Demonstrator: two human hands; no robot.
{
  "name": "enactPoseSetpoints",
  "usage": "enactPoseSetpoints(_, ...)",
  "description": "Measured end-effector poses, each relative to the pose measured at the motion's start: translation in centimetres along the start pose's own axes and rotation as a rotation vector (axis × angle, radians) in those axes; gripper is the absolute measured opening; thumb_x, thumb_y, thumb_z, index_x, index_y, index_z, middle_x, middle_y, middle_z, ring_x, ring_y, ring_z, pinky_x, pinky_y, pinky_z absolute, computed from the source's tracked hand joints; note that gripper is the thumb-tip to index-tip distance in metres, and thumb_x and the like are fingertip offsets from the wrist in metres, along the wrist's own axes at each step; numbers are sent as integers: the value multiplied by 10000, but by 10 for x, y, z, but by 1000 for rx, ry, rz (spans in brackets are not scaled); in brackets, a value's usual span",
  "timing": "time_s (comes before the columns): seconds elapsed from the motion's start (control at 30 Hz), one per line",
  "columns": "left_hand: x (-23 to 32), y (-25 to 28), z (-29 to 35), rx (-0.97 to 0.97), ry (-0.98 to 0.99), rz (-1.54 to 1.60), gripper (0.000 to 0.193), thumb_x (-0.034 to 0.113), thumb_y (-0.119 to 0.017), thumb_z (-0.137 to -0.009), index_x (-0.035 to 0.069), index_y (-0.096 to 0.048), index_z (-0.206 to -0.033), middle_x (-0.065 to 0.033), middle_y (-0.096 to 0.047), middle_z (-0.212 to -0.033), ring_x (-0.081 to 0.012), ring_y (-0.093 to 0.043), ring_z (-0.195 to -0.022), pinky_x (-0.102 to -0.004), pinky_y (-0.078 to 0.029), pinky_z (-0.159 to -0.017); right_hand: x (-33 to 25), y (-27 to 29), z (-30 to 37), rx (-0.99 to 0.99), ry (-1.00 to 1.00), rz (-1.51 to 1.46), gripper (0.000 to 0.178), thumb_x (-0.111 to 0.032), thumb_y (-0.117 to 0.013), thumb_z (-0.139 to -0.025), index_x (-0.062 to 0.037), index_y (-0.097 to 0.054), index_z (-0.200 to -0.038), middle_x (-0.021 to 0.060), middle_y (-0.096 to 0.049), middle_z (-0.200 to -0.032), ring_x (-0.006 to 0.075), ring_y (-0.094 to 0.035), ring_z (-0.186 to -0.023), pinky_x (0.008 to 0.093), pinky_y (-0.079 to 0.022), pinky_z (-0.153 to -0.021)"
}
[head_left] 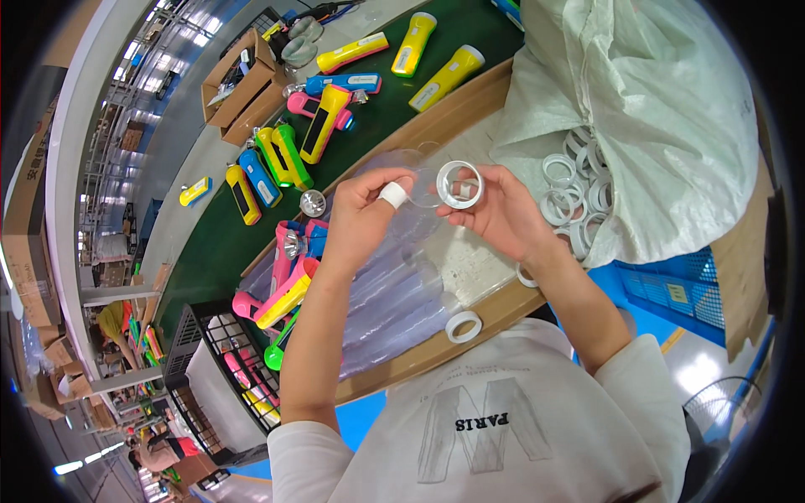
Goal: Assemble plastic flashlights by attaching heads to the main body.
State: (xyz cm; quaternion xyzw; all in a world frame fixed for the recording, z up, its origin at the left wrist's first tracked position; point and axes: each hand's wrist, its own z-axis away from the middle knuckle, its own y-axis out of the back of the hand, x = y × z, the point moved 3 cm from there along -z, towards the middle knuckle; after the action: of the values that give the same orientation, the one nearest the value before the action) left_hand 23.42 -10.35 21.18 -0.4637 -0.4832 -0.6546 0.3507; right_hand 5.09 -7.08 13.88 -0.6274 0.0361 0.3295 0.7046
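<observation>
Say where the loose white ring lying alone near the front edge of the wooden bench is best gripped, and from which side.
Probably by its rim, pinched across the outer wall from above. The white ring lies flat on the wooden bench with its hole facing up and nothing touching it. Both the left hand and right hand are busy higher up.

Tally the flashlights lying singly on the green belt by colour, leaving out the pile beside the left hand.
Yellow: 5
Blue: 2
Green: 2
Pink: 1
Total: 10
Left out: a small yellow one off the belt, and a blue one cut by the top edge.
</observation>
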Motion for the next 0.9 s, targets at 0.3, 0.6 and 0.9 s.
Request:
enactPoseSetpoints(0.3, 18, 7, -75, 227, -311, -484, 169, 113, -730, -809, 43, -699, -960, -68, -686, -805, -110, -614, -713, -264, -487, -646, -3, 2, -36, -70, -25, -236, 372, -340, -381, -984, -41, -580, -1085, 229, -660, -1010, 242, -657, -746, 333, -546, -680)
enactPoseSetpoints(0.6, -64, 125, -152, 137, 133, -1336, 462, 339, -750, -758, 42, -597, -1078, -185, -660, -1074, -344, -636, -1015, -455, -514, -843, -5, 2, -46, -15, -27, -236, 372, -333, -340, -998, -73, -605, -1015, 263, -648, -1025, 277, -673, -757, 350, -564, -708)
enactPoseSetpoints(0.9, 45, 75, -35, 20, -161, -606, 511, 169, -783, -733, -19, -566, -1156, -149, -620, -997, -270, -631, -923, -343, -489, -826, -10, 9, -47, 73, 40, -291, 450, -338, -351, -990, 18, -539, -1193, 233, -644, -1067, 321, -674, -913, 406, -572, -824)
